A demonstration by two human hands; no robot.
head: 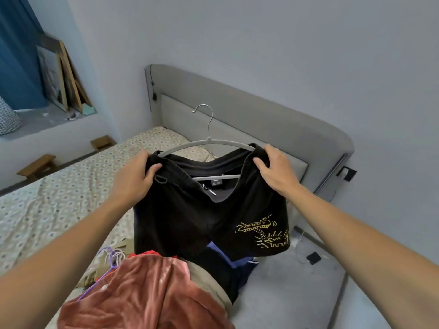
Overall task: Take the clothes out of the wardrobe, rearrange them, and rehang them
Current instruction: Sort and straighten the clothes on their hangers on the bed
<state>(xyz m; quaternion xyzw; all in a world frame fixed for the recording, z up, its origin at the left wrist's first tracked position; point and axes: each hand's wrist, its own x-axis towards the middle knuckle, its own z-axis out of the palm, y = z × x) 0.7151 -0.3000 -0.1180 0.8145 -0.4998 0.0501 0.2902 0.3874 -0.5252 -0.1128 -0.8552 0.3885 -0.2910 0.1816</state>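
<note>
**Shorts held up on hanger over the bed**

I've got the black shorts (209, 210) up at frame centre, both hands on the waistband. My left hand (135, 174) is at 9 o'clock of the waistband, fingers clenched on the fabric w/ thumb over the front. My right hand (275, 169) is at 3 o'clock, fingers pinching the band's other end. The grey hanger (206, 143) sits inside the waistband, hook up at 12. Yellow print on the leg at 4 o'clock. Below, at 6, a heap of clothes (147, 293) lies on the bed (59, 198), purple hangers (111, 257) beside it at 8. Headboard (273, 119) behind.
</note>
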